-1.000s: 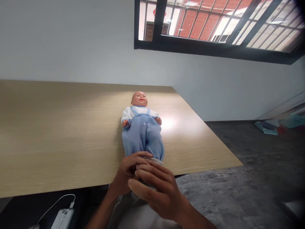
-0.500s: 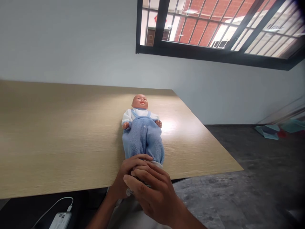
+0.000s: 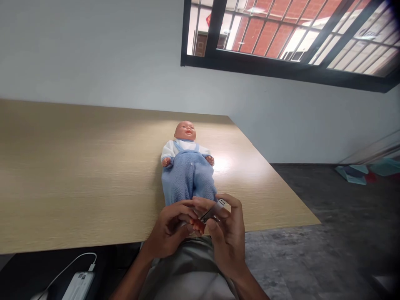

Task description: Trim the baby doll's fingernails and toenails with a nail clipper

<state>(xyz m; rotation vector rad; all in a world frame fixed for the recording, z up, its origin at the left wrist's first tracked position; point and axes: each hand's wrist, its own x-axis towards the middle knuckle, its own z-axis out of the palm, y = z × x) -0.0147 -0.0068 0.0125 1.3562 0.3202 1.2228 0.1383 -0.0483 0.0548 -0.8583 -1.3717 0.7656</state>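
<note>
The wood-grain worktop (image 3: 93, 175) extends from the left side of the view to its right edge, which runs from the far right corner to the near right corner. A dark-framed window (image 3: 265, 63) is set in the wall above the far edge. The doll (image 3: 189, 173), in blue dungarees and a white top, lies face up near the right edge of the worktop, head toward the far edge, legs toward the near edge. Both hands work at the near edge. The left hand (image 3: 168, 233) is curled nearly closed, thumb and fingers gripping the doll's small foot. The right hand (image 3: 231, 237) is partly closed, index finger arched and thumb bent, holding a metal nail clipper. Below the near edge, at left, a white device (image 3: 78, 285) with a white cable (image 3: 70, 268) rests on a black surface (image 3: 28, 275). The nail clipper (image 3: 214, 211) is tilted, slotted end up and to the right, lower end at the foot (image 3: 198, 226); contact cannot be determined.
</note>
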